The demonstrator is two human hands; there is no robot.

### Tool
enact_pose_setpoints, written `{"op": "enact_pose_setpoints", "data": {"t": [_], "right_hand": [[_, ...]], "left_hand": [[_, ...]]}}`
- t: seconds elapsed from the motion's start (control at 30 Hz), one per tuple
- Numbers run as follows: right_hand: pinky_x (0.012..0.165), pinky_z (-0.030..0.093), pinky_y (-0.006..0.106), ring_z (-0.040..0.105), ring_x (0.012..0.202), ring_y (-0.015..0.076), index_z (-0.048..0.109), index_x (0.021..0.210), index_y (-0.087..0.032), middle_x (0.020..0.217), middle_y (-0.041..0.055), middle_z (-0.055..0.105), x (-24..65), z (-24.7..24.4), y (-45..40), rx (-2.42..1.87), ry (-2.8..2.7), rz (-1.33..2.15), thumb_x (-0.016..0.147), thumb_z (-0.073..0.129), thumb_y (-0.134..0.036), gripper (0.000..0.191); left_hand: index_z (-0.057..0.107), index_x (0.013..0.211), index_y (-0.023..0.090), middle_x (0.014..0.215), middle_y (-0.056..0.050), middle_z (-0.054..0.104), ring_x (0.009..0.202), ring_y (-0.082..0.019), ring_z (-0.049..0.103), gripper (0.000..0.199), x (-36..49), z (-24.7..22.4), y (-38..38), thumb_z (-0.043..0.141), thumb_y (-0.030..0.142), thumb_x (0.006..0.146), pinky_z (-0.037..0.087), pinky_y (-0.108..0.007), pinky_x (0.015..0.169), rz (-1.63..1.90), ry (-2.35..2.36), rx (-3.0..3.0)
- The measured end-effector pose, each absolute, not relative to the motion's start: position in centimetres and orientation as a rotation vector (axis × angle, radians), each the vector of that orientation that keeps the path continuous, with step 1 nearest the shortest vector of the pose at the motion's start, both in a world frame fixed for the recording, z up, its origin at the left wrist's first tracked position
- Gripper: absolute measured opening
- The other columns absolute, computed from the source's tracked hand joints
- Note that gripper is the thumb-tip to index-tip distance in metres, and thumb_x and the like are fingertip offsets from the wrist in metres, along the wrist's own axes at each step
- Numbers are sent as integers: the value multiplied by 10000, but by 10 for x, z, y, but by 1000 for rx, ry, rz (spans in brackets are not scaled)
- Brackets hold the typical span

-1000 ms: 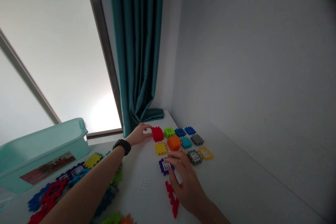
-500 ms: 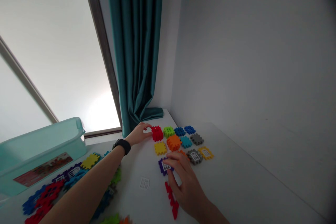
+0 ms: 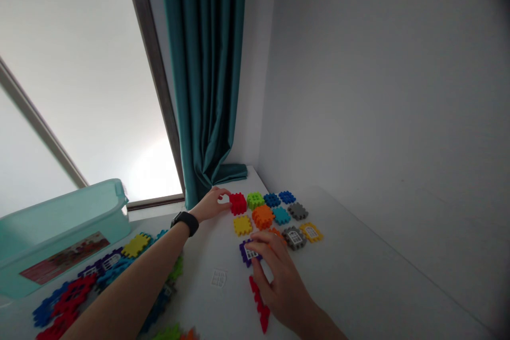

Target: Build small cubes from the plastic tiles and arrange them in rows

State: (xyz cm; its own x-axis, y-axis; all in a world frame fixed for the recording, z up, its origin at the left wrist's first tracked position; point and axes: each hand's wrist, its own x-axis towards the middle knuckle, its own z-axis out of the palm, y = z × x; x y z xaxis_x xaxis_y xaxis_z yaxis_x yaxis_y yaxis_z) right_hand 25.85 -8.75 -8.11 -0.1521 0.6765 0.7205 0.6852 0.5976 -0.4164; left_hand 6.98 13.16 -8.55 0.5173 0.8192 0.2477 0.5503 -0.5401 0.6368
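Red waffle-block stack sits at the near-window end of my rows on the white tabletop, w/ my L hand fingers against its left side. Can't tell if that grip's closed; no clear wrap around the stack from here. Black smartwatch on the L wrist.

R hand is curled over a purple window tile, fingertips on it. Can't tell if it's pinched or only touched. Orange piece partly hidden just past those fingers. Red tile strip lies flat under the R palm side.

Rows around the stack: lime tile, blue tile, dark blue tile, teal tile, grey tile, orange stack, yellow tile, grey window tile, yellow window tile.

White window insert lies loose left of the R hand. Further left, mixed tile pile beside a teal plastic tub. Teal curtain hangs at the far end, by the wall.
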Motion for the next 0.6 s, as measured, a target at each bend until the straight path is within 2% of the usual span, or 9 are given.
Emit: {"op": "enact_pose_setpoints", "data": {"t": [0.6], "right_hand": [[983,537,410,621,1111,237,595,1188,-237,1180,105,627,259,-81,-88,-1119,-1867,17,911,488,-101,327]], "left_hand": [[694,1100,206,1056,-75,641,926,-240,650,410,68,-91,129,709,487,801,551,-347,810,748,1136,2271]]}}
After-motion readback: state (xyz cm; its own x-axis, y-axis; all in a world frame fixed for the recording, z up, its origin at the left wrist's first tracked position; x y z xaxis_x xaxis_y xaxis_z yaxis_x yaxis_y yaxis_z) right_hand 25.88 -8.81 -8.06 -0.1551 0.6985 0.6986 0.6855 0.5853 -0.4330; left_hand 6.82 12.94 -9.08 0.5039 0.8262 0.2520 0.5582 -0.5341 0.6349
